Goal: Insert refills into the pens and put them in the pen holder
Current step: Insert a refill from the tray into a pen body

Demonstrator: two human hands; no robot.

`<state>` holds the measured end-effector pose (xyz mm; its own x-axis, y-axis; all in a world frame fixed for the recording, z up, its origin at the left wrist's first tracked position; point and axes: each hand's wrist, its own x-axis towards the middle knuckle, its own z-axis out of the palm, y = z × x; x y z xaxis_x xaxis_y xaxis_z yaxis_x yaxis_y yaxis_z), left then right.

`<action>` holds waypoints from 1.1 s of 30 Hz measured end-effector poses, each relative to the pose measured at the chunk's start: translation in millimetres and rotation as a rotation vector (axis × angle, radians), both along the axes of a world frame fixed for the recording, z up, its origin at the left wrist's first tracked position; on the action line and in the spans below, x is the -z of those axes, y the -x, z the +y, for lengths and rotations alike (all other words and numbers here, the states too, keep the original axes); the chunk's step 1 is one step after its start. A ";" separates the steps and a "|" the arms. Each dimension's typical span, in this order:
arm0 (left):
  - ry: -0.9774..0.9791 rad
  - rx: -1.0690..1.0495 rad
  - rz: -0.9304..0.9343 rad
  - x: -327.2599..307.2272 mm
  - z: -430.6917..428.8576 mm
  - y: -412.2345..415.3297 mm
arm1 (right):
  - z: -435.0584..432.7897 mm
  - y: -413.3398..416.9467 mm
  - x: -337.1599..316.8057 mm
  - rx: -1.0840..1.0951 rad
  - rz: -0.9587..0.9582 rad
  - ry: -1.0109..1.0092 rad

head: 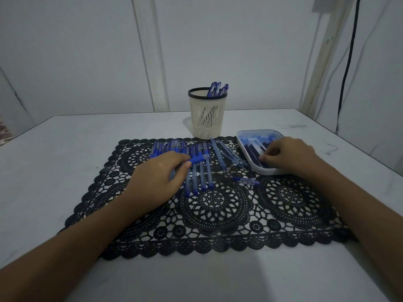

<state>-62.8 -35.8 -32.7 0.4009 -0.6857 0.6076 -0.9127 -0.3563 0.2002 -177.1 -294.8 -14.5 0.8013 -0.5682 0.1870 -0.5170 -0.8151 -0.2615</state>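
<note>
Pick-up step judged underway: blue-capped pen (197, 159) pinched by left hand (161, 174); fingers of right hand (291, 156) curled in tray (267, 171), grip unclear. Refill insertion called for next.

Mat (218, 214) on table (65, 149), centre. Pen holder (207, 118) upright at mat's far edge, w/ pens (218, 89) inside. Pen row (202, 173) on mat, left-centre, before holder. L hand (161, 177) over row's left part, pinching crosswise pen (196, 159). Loose refills (229, 155) right of row. Tray (268, 171) at mat's far-right corner, R hand (290, 155) reaching in. Short pen part (246, 181) on mat just before tray.
</note>
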 end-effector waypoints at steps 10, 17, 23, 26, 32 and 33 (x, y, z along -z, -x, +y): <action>0.008 0.009 0.008 0.5 0.2 -0.5 | 0.0 -2.8 -1.3 0.035 0.060 -0.002; 0.019 0.011 0.002 -1.5 1.8 -3.9 | 7.2 0.9 -1.5 0.117 -0.208 0.002; 0.070 0.071 0.066 -6.6 2.9 -9.4 | 29.7 20.6 -10.4 -0.266 -0.404 -0.102; 0.088 0.104 0.082 -9.0 2.4 -8.8 | 35.5 29.3 -7.7 -0.403 -0.410 -0.120; 0.092 0.136 0.072 -10.4 1.4 -5.4 | 38.3 30.0 -4.3 -0.501 -0.451 -0.042; 0.096 0.139 0.075 -10.4 1.5 -5.1 | 38.0 29.9 -3.8 -0.502 -0.457 -0.040</action>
